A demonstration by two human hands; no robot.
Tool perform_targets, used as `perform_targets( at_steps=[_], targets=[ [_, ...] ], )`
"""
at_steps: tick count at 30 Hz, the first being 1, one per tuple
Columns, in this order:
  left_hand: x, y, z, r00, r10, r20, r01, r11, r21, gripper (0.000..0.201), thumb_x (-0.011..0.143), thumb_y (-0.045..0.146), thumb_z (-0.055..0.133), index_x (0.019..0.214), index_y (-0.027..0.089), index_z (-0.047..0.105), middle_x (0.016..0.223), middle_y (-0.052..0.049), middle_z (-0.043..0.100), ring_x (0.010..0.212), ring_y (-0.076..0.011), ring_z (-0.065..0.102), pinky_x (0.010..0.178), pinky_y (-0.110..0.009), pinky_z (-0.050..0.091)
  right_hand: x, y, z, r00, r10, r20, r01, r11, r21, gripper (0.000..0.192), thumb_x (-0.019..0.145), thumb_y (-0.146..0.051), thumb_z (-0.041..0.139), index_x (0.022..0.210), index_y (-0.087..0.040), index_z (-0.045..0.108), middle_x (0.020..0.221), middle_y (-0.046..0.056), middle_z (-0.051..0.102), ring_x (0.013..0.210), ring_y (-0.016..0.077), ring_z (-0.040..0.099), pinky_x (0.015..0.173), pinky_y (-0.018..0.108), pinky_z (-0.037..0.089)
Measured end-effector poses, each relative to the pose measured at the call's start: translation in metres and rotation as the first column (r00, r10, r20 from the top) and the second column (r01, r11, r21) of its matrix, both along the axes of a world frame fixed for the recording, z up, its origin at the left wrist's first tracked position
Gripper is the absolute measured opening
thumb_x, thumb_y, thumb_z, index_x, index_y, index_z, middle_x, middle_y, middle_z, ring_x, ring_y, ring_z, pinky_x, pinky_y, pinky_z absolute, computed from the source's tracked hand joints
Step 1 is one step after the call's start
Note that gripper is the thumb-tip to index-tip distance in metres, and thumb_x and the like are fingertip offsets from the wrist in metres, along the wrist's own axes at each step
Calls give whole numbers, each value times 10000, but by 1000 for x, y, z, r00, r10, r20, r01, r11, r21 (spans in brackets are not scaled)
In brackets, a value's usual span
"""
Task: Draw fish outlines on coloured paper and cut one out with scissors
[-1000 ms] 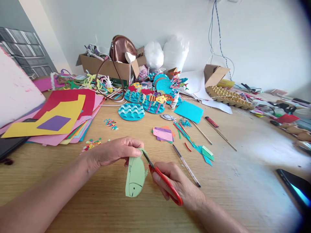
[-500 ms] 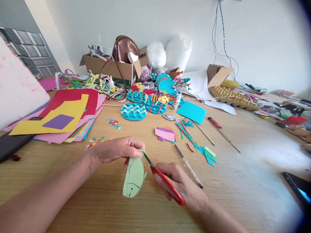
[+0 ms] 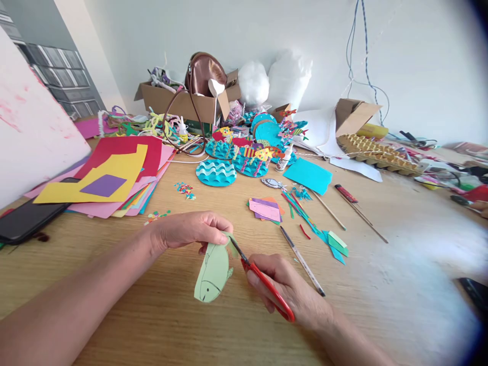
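Surface: wooden worktop (image 3: 381, 284), craft scraps scattered.
Box (image 3: 179, 104): brown bag inside.
Left hand (image 3: 190, 229): pinching green paper fish (image 3: 213, 269) by its top.
Right hand (image 3: 290, 292): gripping red scissors (image 3: 263, 279), blades at the fish's top.

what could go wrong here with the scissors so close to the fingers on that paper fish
1. The red-handled scissors cut at the tail end of the green paper fish, right beside the left hand pinching it; a slip might nick a fingertip.
2. That narrow tail strip could be snipped off by mistake.
3. The fish hangs from one pinch point, so it may twist and skew the cut.
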State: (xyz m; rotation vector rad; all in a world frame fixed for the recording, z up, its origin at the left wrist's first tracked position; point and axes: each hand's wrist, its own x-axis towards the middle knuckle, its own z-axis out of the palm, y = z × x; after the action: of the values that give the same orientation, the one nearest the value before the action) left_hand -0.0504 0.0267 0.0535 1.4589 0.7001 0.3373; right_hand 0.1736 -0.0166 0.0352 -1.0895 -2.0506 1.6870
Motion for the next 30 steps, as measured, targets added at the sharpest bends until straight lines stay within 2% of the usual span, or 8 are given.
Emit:
perform_targets(
  at_steps=[5, 21, 25, 30],
  targets=[
    [3, -2, 2, 1000, 12, -8, -12, 1000, 4, 249, 771, 312, 517, 591, 188, 398, 561, 59, 338, 515, -98, 311, 489, -222, 309, -2, -1, 1, 999, -22, -39, 21, 999, -39, 498, 856, -627, 393, 592, -205, 388, 453, -48, 430, 399, 77, 393, 386, 186, 304],
    [2, -1, 3, 998, -53, -29, 53, 998, 17, 255, 770, 342, 514, 594, 190, 408, 568, 55, 337, 517, -102, 305, 477, -221, 305, -2, -1, 3, 999, -7, -32, 5, 998, -68, 525, 830, -659, 419, 577, -202, 364, 440, -61, 393, 370, 56, 332, 366, 180, 242],
    [0, 1, 2, 995, -88, -36, 89, 996, 26, 258, 751, 361, 519, 583, 189, 424, 560, 53, 346, 513, -102, 307, 470, -218, 310, -1, -1, 1, 1000, 14, -17, -15, 999, -39, 497, 860, -605, 409, 573, -201, 366, 438, -59, 389, 383, 63, 353, 375, 182, 251],
    [-2, 2, 1, 991, -122, -60, 124, 992, 27, 248, 735, 359, 531, 585, 190, 429, 562, 52, 345, 521, -103, 305, 471, -215, 321, 1, 1, 2, 996, 82, 35, -83, 996, 35, 413, 910, -425, 414, 569, -199, 359, 460, -59, 401, 400, 57, 330, 385, 178, 255]
  ],
)
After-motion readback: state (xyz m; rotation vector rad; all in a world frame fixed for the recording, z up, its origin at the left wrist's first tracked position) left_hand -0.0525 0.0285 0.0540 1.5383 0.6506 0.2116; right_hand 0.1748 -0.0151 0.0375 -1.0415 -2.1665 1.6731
